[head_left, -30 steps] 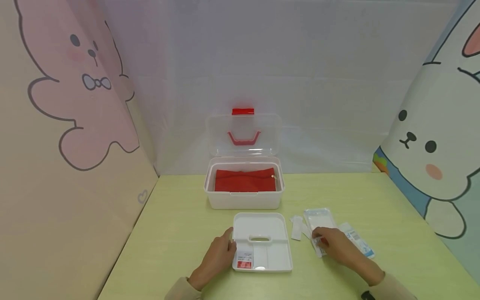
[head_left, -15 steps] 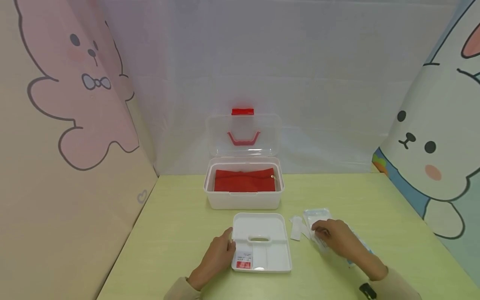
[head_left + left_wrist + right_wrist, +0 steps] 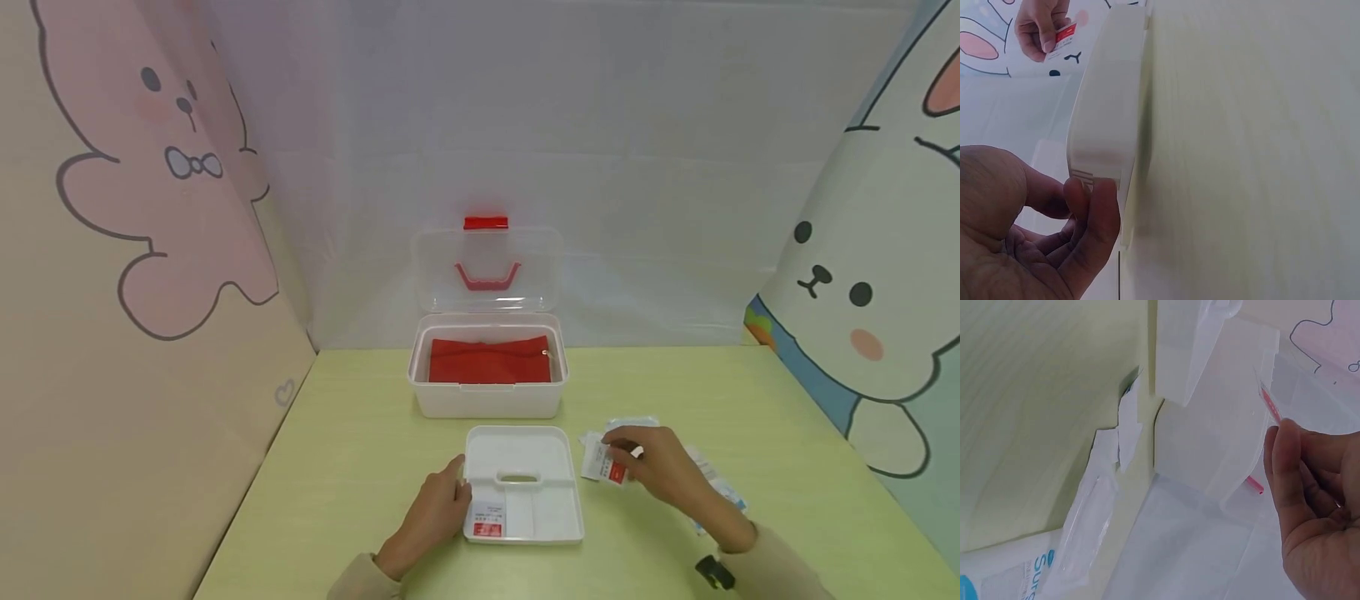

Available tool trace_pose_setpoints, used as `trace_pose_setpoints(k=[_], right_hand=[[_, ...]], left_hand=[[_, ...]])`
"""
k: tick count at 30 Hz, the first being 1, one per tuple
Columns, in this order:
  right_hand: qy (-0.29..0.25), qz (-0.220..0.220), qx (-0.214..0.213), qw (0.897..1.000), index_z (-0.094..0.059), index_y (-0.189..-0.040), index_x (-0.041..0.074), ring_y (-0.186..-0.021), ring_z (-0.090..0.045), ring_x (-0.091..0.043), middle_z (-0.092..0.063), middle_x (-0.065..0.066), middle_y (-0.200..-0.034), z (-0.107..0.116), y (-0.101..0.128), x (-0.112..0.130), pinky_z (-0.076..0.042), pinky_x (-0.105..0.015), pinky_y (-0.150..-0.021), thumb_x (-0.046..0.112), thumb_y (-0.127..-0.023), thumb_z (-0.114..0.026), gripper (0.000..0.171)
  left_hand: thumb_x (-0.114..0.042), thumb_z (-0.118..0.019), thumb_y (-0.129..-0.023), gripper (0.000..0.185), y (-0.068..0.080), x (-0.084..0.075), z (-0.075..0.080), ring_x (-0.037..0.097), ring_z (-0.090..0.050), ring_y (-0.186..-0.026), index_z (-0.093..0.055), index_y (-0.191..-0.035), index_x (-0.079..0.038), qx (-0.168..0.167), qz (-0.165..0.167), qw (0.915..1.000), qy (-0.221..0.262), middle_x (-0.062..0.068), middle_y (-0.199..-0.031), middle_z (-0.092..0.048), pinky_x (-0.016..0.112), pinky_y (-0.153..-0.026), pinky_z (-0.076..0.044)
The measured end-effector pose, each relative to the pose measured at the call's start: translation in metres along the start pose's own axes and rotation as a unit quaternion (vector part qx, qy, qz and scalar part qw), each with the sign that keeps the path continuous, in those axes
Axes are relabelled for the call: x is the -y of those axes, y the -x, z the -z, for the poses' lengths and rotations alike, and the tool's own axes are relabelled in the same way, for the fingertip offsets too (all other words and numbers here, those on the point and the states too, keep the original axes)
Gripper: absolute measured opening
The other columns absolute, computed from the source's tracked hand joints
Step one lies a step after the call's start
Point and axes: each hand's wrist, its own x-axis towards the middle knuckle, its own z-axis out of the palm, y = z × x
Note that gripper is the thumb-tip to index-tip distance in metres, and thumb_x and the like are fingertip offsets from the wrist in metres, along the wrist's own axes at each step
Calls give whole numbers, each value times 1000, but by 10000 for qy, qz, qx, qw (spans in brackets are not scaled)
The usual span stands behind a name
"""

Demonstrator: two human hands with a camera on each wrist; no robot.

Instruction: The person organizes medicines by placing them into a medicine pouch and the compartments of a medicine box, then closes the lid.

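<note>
My left hand (image 3: 435, 508) holds the left edge of a shallow white tray (image 3: 525, 454); in the left wrist view its fingertips pinch the tray's end wall (image 3: 1107, 134). One small flat sachet (image 3: 489, 517), white with a red band, lies in the tray's lower left compartment. To the right of the tray, my right hand (image 3: 660, 467) pinches a similar white-and-red sachet (image 3: 616, 472) between thumb and fingers, raised above the table. The right wrist view shows that sachet (image 3: 1269, 405) nearly edge-on at the fingertips.
Behind the tray stands a white box (image 3: 491, 402) with its clear lid (image 3: 442, 267) raised and a red pouch (image 3: 487, 360) inside. Right of the tray lie torn white strips (image 3: 1127, 419), a clear-and-white packet (image 3: 1091, 512) and a blue-lettered packet (image 3: 1010, 569).
My right hand has lifted off the packets and moved left, bringing the white-and-red sachet into plain sight near the tray. The left hand and tray have stayed put.
</note>
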Motion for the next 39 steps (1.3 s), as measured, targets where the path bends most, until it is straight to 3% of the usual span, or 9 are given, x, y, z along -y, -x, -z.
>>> trace_pose_setpoints(k=[7,14,23,39], right_hand=[[-389,130,245,9989,-73,-93,10,-63,-62,-1,-72,0,-81,-14,-10,15,-50,-19,-53,6,-87,-71,7],[-361,102,729,9966,-73,-92,10,-73,-62,0,-72,4,-82,-35,-13,26,-51,-19,-61,8,-87,-71,7],[-402,307,1131,9923,-73,-90,9,-75,-61,1,-72,3,-83,-56,-8,26,-50,-20,-63,6,-86,-71,5],[175,422,1353,9897,-73,-90,12,-77,-62,0,-73,4,-85,-76,2,30,-53,-23,-69,11,-85,-73,5]], left_hand=[[-10,-51,-97,51,1,-2,1,2,-39,-46,-41,-141,12,34,-67,10000,45,-8,-56,-42,21,-42,-33],[-10,-51,-97,50,1,-2,1,2,-39,-47,-41,-141,12,50,-105,9999,56,-8,-57,-42,21,-43,-34],[-10,-51,-97,50,1,-3,2,2,-40,-48,-41,-141,11,32,-78,10000,40,-8,-57,-42,21,-44,-34],[-9,-50,-97,51,1,-4,2,2,-39,-44,-38,-142,13,112,-86,9998,108,-8,-55,-42,21,-41,-33]])
